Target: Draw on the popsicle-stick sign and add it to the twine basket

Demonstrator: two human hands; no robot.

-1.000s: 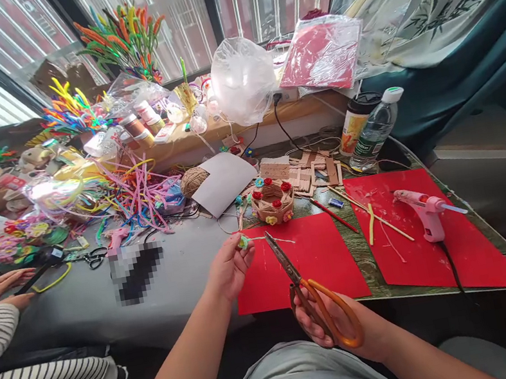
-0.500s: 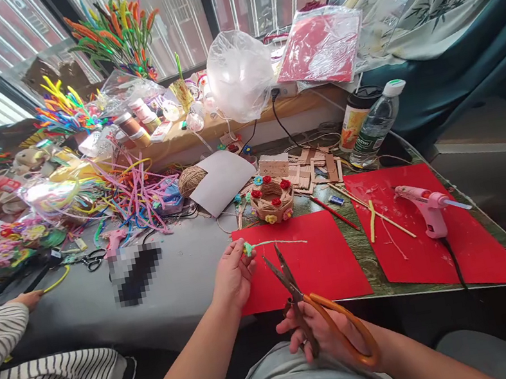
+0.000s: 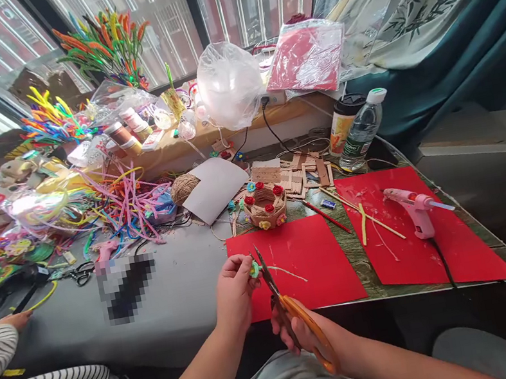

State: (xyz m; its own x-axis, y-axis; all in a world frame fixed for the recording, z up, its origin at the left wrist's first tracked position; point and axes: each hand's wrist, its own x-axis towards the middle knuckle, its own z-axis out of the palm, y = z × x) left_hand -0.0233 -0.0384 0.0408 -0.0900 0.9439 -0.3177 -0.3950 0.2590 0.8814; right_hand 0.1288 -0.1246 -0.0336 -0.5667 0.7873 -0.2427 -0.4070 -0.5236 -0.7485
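Between thumb and fingers, my left hand point(image 3: 233, 294) pinches a small green and yellow pipe-cleaner flower point(image 3: 254, 270). A thin pale green stem point(image 3: 288, 272) trails from it to the right, over a red sheet point(image 3: 324, 262). My right hand point(image 3: 302, 331) is closed round the orange-handled scissors point(image 3: 314, 329). Their blades point up and away from me, right beside the flower, where the stem leaves it. Whether the blades touch the stem I cannot tell. Behind the red sheet stands a small twine-wrapped basket point(image 3: 265, 205) with red, yellow and blue flowers round its rim.
A pink glue gun point(image 3: 413, 211) lies on a second red sheet point(image 3: 463, 244) at right. A water bottle point(image 3: 363, 131) and a cup point(image 3: 344, 124) stand behind. Pipe cleaners point(image 3: 121, 203) are heaped at left, near a co-worker's hand point(image 3: 16, 321).
The scissors have come up and left, and their blades have closed in on the stem beside the flower. The stem now droops more. The whole view has shifted slightly.
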